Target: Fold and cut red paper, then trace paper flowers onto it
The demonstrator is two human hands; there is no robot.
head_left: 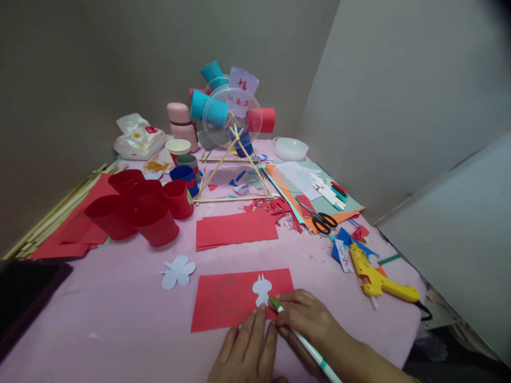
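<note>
My right hand (305,319) grips a white marker (315,355) with a green tip. The tip meets the right edge of a small white paper cutout (262,290), rounded with two pointed ears or feelers. That cutout lies on a red paper sheet (205,314), to the right of a faint flower-like outline drawn on the same sheet. My left hand (249,346) lies flat with its fingers stretched out, fingertips on the lower edge of the cutout and the sheet. A white flower-shaped paper cutout (178,272) rests on the tablecloth to the left.
Behind the sheet lie stacked red paper pieces (235,230). Several red paper cups (155,226) stand at left, near a dark tablet-like object (27,298). A stick-framed wheel model (232,109) stands at the back. Scissors (324,222) and a yellow glue gun (379,279) lie right.
</note>
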